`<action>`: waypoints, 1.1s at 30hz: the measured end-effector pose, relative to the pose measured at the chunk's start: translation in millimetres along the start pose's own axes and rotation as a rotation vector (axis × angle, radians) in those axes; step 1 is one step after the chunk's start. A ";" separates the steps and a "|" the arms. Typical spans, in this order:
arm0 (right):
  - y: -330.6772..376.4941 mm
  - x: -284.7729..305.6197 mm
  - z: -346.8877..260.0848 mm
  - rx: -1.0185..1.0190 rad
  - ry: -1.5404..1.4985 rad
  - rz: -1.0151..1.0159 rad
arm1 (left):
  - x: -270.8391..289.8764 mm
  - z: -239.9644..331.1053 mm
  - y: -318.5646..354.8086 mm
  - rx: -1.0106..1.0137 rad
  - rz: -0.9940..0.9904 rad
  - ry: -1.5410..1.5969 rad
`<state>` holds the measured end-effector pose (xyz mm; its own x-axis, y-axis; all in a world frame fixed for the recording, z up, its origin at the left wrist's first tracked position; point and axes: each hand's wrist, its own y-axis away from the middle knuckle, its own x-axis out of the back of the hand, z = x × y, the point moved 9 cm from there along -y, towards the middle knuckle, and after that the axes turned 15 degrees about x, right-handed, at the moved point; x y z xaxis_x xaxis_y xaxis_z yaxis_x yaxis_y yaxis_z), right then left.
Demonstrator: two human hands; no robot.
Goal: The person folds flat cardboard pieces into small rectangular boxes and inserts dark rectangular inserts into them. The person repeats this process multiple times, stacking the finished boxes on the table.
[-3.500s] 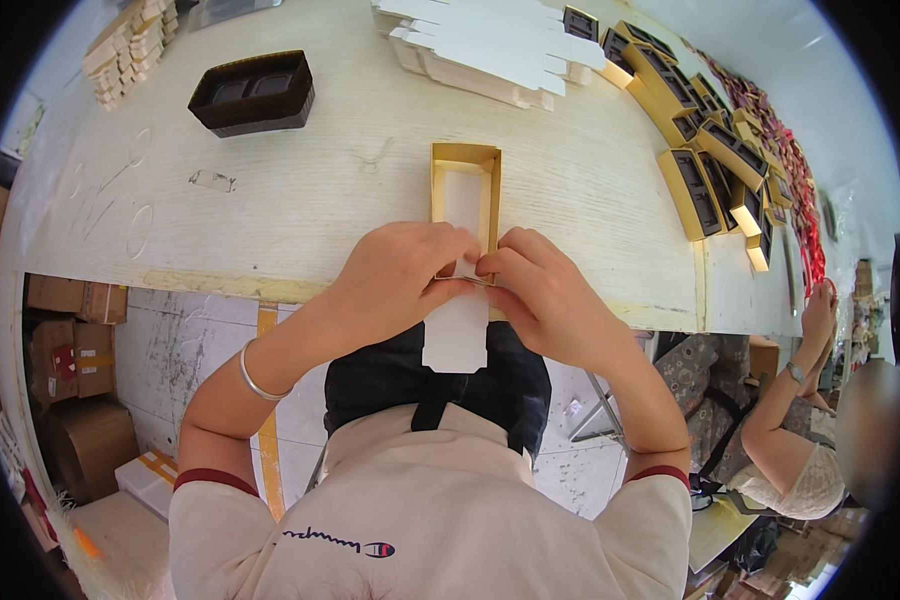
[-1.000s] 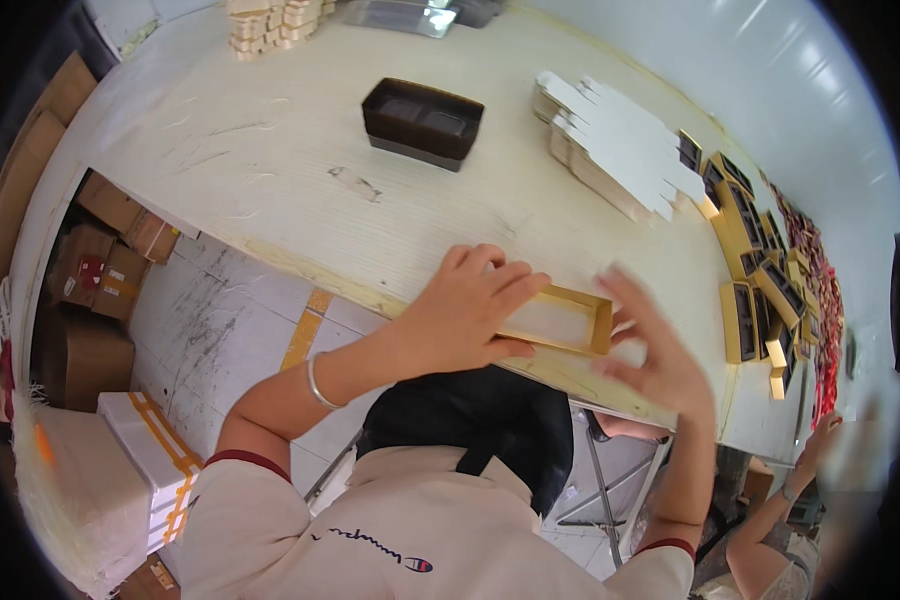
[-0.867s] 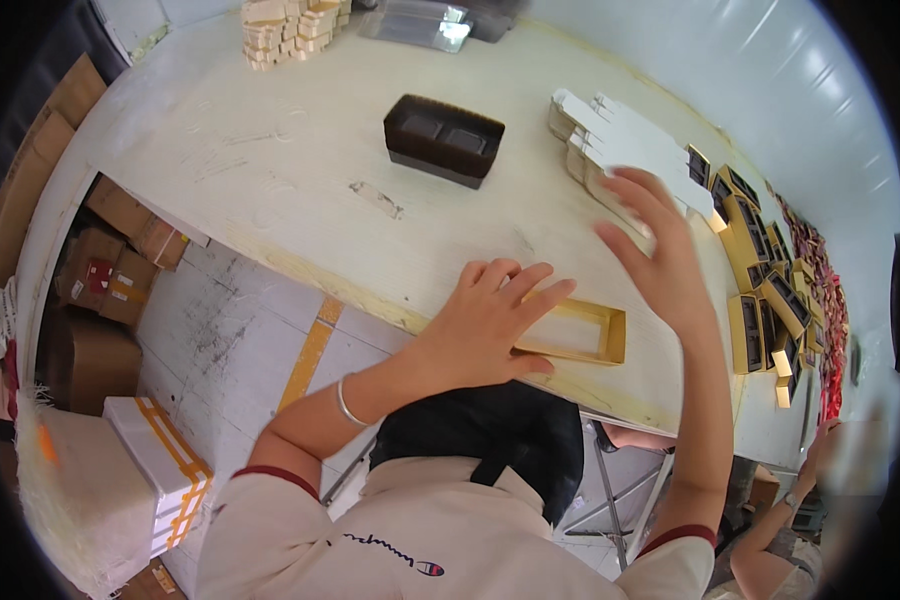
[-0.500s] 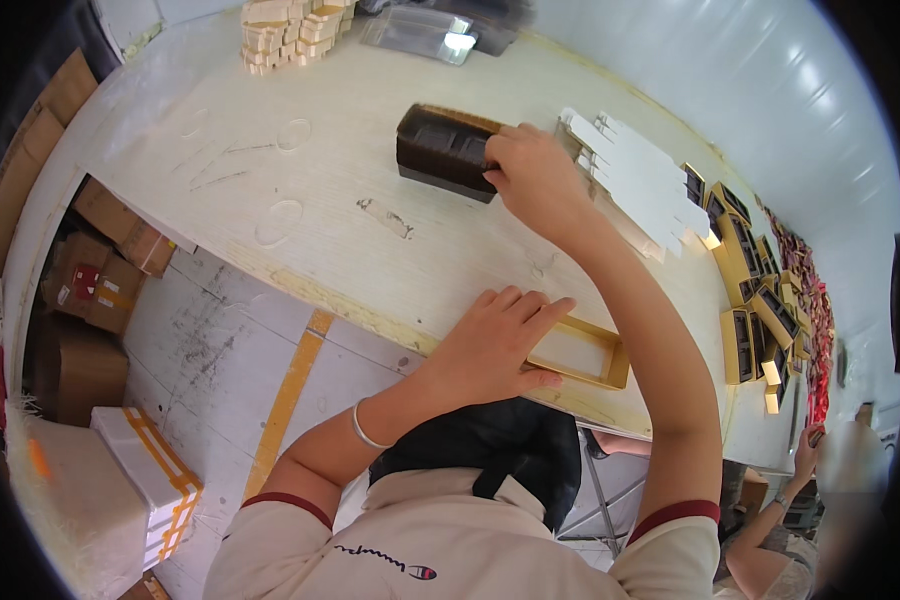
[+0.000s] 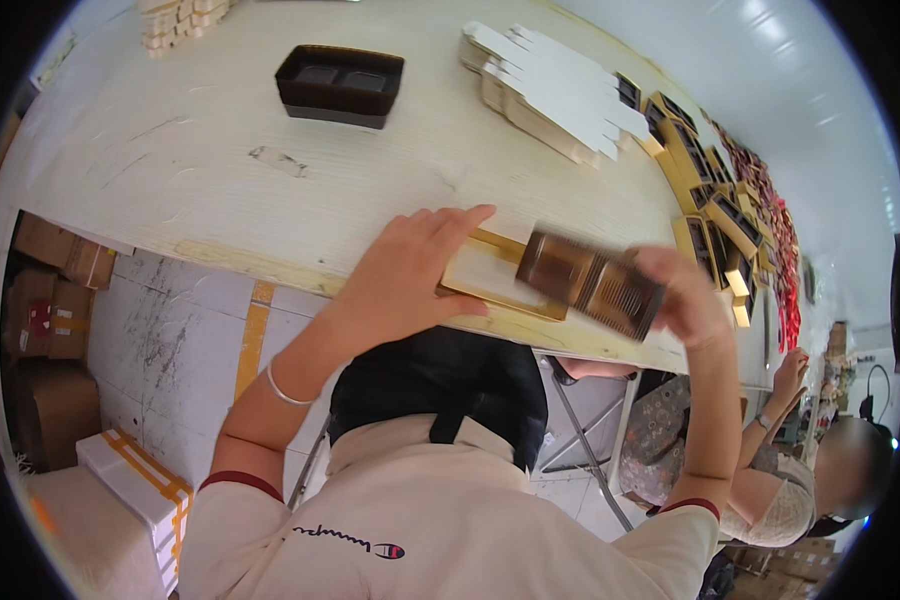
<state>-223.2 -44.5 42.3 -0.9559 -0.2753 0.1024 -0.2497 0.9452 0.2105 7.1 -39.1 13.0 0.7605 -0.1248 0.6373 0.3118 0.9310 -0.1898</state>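
Head view: the left hand [image 5: 410, 275] lies flat, fingers spread, pressing on the gold-rimmed box base [image 5: 490, 280] at the near edge of the pale wooden table [image 5: 170, 160]. It holds the base down rather than gripping it. The right hand [image 5: 682, 300] is closed around one end of a brown plastic insert tray [image 5: 590, 283], which is carried in the air just above and to the right of the base — blurred, so its compartments cannot be counted.

Progress, as judged: the base is formed and positioned, the insert fetched but not yet seated. Seating it is what is left here.

Elsewhere on the table: a stack of dark insert trays [image 5: 340, 84] at the far side, a fanned pile of flat white card blanks [image 5: 550, 90], and a row of finished gold boxes [image 5: 710, 210] along the right. Another person's arm [image 5: 770, 400] shows at lower right, apart from this work.
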 end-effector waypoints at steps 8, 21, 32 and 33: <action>2.8 -20.8 43.7 -0.105 -0.083 -0.083 | -25.5 15.1 -20.5 0.037 -0.330 -0.051; 33.6 -62.0 -9.7 1.133 0.995 -0.220 | -30.6 31.9 -26.4 -0.157 -0.339 -0.181; 31.4 -64.1 -9.9 1.087 0.758 -0.327 | -39.2 34.0 -25.1 -0.184 -0.340 -0.227; 33.7 -65.3 -9.8 1.141 0.805 -0.333 | -39.9 33.8 -27.1 -0.190 -0.364 -0.206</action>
<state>-167.6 3.5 52.3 -0.5794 -0.1657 0.7980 -0.7945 0.3334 -0.5076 -50.9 -47.8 18.0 0.4590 -0.3437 0.8192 0.6517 0.7570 -0.0475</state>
